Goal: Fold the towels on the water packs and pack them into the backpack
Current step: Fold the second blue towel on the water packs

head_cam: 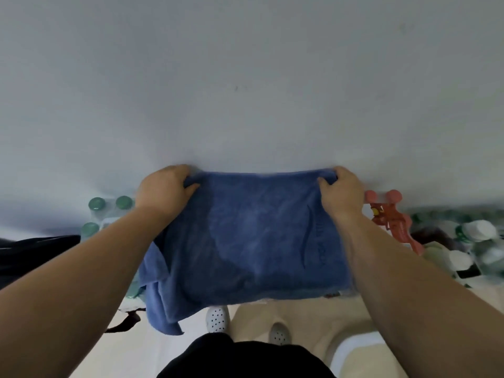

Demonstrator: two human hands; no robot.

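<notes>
Through the head camera I have one blue towel [245, 241] held up in front of me. My left hand [163, 186] pinches its upper left corner with the fingers curled over the hem, and my right hand [341, 192] grips the upper right corner the same way. The towel hangs above the water packs [109, 221], with a loose corner drooping at lower left. I judge this to be the folding step, so next I need to bring both corners together evenly. I count three green bottle caps [96, 204] at the left. One dark shape [35, 255] beside them is possibly the backpack, but it is too blurred to tell.
</notes>
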